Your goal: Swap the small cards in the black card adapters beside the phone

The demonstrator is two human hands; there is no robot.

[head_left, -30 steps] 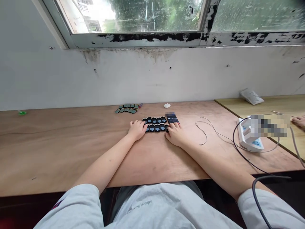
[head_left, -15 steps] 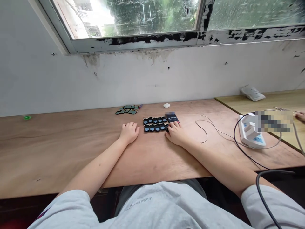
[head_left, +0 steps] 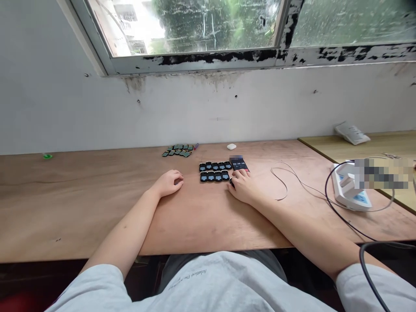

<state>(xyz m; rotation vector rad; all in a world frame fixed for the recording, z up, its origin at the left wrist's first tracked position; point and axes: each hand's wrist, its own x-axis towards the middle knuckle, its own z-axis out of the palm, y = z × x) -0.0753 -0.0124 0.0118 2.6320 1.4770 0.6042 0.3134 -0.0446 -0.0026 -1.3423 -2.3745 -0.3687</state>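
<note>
Two short rows of small black parts with pale blue faces (head_left: 214,171) lie on the wooden table (head_left: 97,208). A dark phone showing a timer (head_left: 239,164) lies at their right end. My right hand (head_left: 243,185) rests just right of the lower row, fingers together, with its fingertips closed on a black part (head_left: 231,182). My left hand (head_left: 169,182) lies on the table to the left of the rows, apart from them. Its fingers are loosely curled and nothing shows in them.
Several green chips (head_left: 178,150) and a purple pen (head_left: 196,147) lie behind the rows, near a small white case (head_left: 231,146). A white power strip (head_left: 349,190) with cables (head_left: 282,184) sits at the right. A white device (head_left: 352,132) is on the adjoining lighter table. A green bit (head_left: 47,156) lies far left.
My left hand has drawn back leftward from the black rows and curled its fingers. My right hand stays at the right end of the lower row.
</note>
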